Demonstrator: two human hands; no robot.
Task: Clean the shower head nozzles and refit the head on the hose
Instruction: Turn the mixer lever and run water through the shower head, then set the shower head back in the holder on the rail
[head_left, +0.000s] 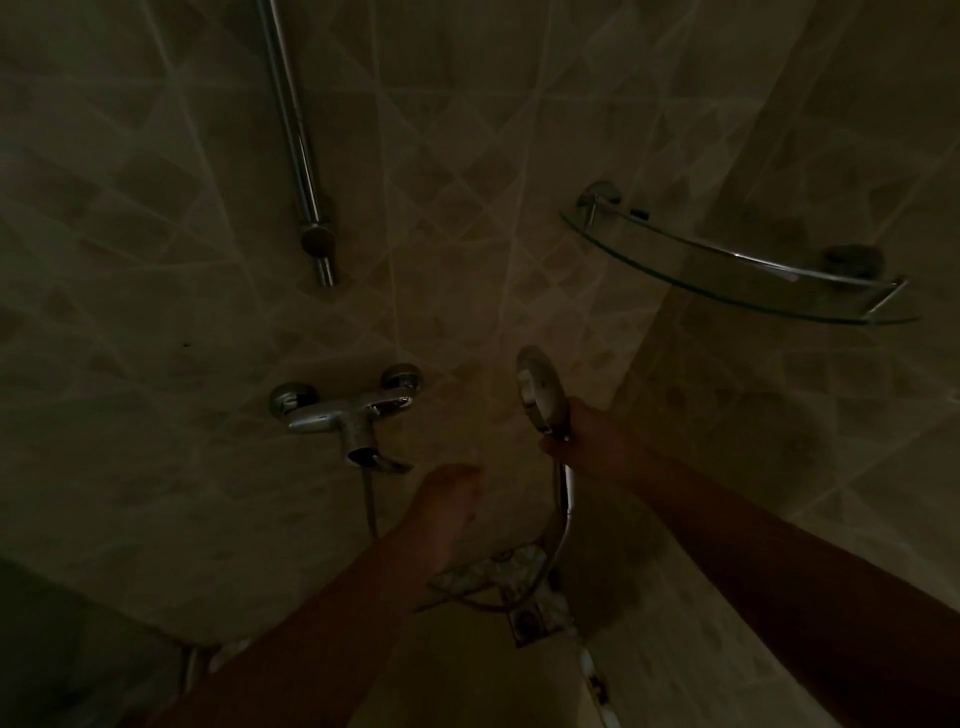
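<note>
A: Where is the head (537, 387) relative to the tap (347, 410)?

B: It sits to the right of the tap, at about the same height, well apart from it. Your right hand (587, 439) is curled round its handle just under the round face, so that grip is clamped on the head. The face is raised upward and turned somewhat toward the left.

A: And the hose (563, 512)?

B: It comes out below your right hand, on the handle's lower end, and curves down and left, ending up lower than the tap and to its right. In this dim light I cannot tell how tightly it is joined to the handle.

A: What is your left hand (447, 506) doing?

B: It hovers just below and to the right of the tap's lever, between the tap and the hose. It holds nothing. The fingers look loosely together and relaxed, though the hand is blurred, so I cannot tell more than that. It touches neither the tap nor the head.

A: What else is around the tap?

B: Straight above it, a chrome rail (296, 140) runs up the tiled wall (156, 260), with its lower bracket well clear of the tap. Up and to the right of the tap, past the head, a curved glass shelf (737, 275) sits in the corner. Down and to the right of the tap, the floor has a square drain (530, 621), with the hose passing just above it.
</note>
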